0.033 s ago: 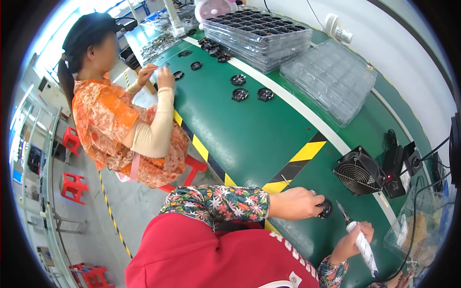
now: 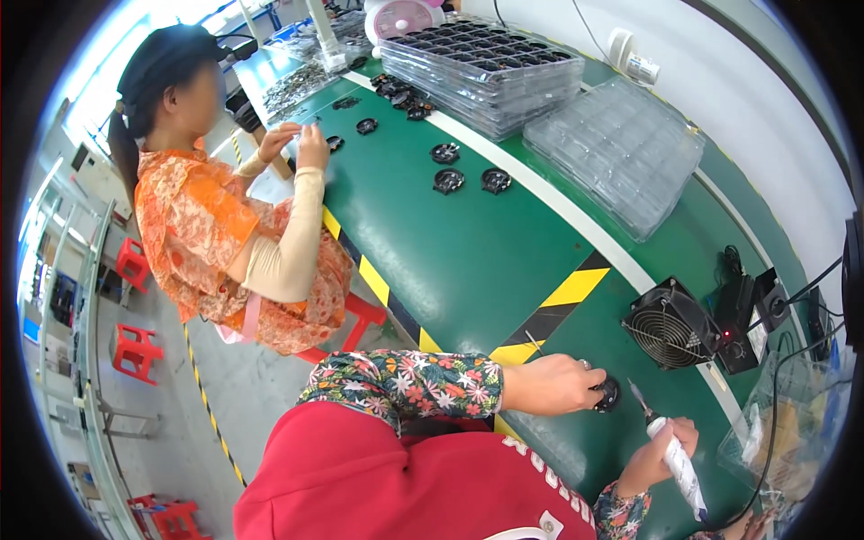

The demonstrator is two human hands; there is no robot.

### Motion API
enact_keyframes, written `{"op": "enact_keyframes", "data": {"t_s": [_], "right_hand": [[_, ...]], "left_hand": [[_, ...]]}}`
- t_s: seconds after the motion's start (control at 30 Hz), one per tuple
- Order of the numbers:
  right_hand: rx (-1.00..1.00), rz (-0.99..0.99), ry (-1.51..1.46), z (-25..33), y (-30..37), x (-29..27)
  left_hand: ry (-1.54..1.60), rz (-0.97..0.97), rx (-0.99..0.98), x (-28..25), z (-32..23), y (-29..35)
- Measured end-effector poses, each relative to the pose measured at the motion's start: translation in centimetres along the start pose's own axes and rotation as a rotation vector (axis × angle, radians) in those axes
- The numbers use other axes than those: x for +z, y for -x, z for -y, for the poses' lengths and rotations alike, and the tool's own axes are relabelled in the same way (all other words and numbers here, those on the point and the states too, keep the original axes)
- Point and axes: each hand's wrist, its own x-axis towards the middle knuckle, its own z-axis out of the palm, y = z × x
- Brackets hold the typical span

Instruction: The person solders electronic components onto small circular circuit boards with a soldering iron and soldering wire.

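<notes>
My left hand (image 2: 560,385) reaches in from the left in a floral sleeve, fingers closed at the edge of a small round black part (image 2: 608,394) on the green table. A thin metal rod (image 2: 534,342) pokes out behind that hand; its other end is hidden. To the right, my right hand (image 2: 664,450) is wrapped round the white-covered handle of a soldering iron (image 2: 680,468). The iron's tip points up and left, a short way from the black part and apart from it.
A black fan (image 2: 668,326) and a black power box (image 2: 740,326) stand beyond my hands. Further off are clear trays (image 2: 616,148), stacked trays of black parts (image 2: 486,81) and loose black parts (image 2: 449,180). A co-worker (image 2: 225,207) sits left. Another hand (image 2: 751,524) shows lower right.
</notes>
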Motion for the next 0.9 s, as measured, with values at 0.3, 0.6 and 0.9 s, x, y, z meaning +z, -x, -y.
{"op": "enact_keyframes", "data": {"t_s": [0.3, 0.6, 0.9], "right_hand": [[-0.008, 0.05, 0.076, -0.5, -0.6, 0.2], [-0.071, 0.047, 0.1, 0.1, -2.0, 0.1], [-0.014, 0.084, 0.041, 0.4, -1.1, -0.1]], "left_hand": [[-0.051, 0.105, -0.079, -0.4, 0.0, -0.1], [0.017, 0.033, -0.082, -0.8, -0.2, -1.5], [-0.024, 0.036, -0.088, -0.4, -0.8, -1.0]]}}
